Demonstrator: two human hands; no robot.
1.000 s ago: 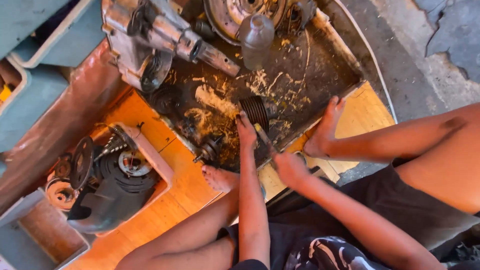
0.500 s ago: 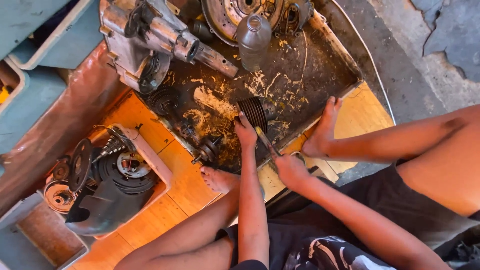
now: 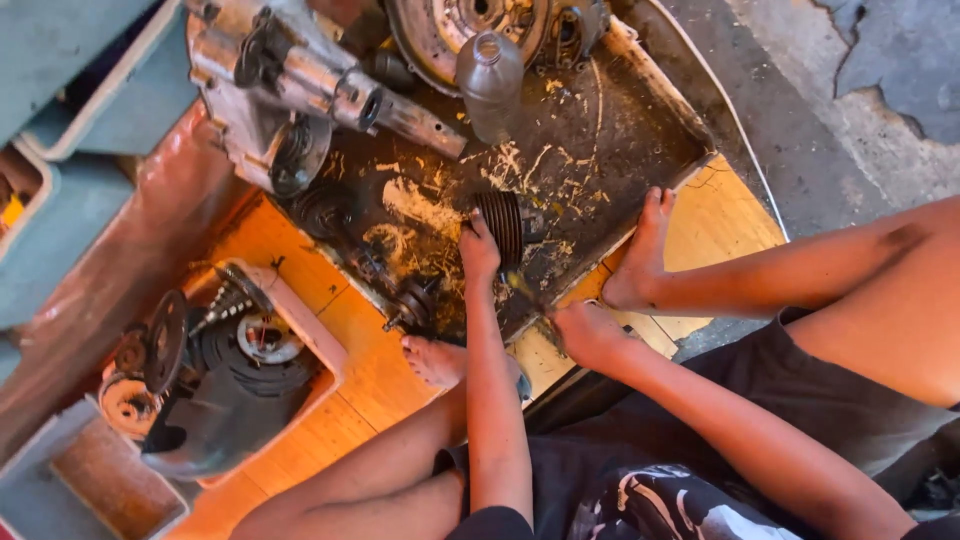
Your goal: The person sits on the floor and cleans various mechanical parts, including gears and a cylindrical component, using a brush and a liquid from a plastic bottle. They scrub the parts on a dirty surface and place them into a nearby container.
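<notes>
Bracing a ribbed pulley (image 3: 499, 226) under left-hand (image 3: 479, 255) fingers, the right hand (image 3: 580, 335) grips a tool (image 3: 522, 292) beside it, likely prying; steadiness matters next.

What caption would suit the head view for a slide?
Left hand steadies a ribbed black pulley on a greasy metal tray; right hand holds a slim tool.

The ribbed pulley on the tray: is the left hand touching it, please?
Touching: the head view shows the left hand pressed against the ribbed pulley, with no gap between them.
</notes>
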